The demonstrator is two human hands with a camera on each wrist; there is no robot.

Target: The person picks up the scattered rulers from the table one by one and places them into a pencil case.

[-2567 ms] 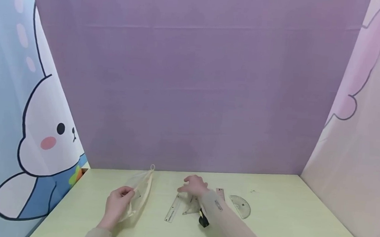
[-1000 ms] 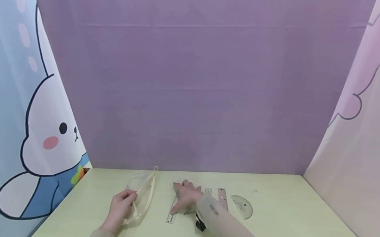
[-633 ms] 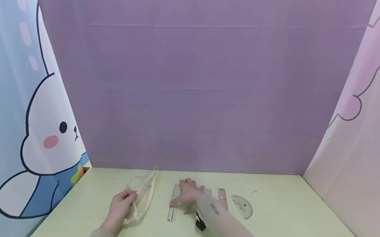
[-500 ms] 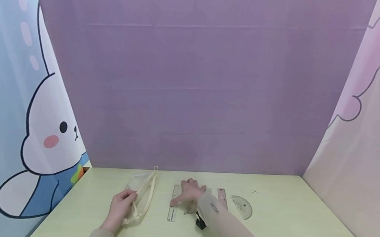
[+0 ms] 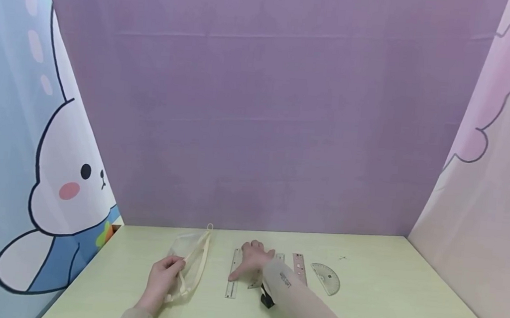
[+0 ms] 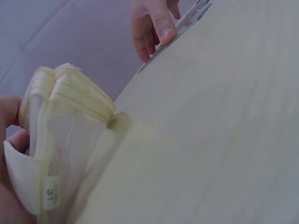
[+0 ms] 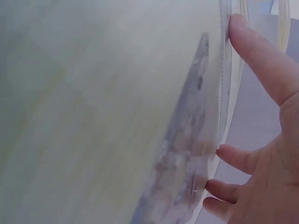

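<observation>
My left hand [image 5: 161, 277] pinches the edge of a translucent zip pouch [image 5: 197, 267] with cream trim, its mouth gaping. The left wrist view shows a white tag marked 31 on the pouch [image 6: 70, 102]. My right hand [image 5: 249, 262], fingers spread, is at a clear ruler [image 5: 230, 291] lying on the table. In the right wrist view its straight thumb [image 7: 259, 53] and fingertips touch the ruler's edge [image 7: 225, 88]. Beside that ruler is a clear set square [image 7: 182, 158], partly hidden under my right hand in the head view.
Right of my right hand lie another clear ruler [image 5: 280, 256], a pinkish ruler [image 5: 299, 266] and a clear protractor [image 5: 327, 278]. A purple cloth [image 5: 266, 130] stands behind the pale table [image 5: 397, 300], with printed cloths at both sides.
My right hand has come down from above onto the clear ruler, which has turned from slanted to nearly straight away from me. My left hand keeps holding the pouch, shifted slightly right.
</observation>
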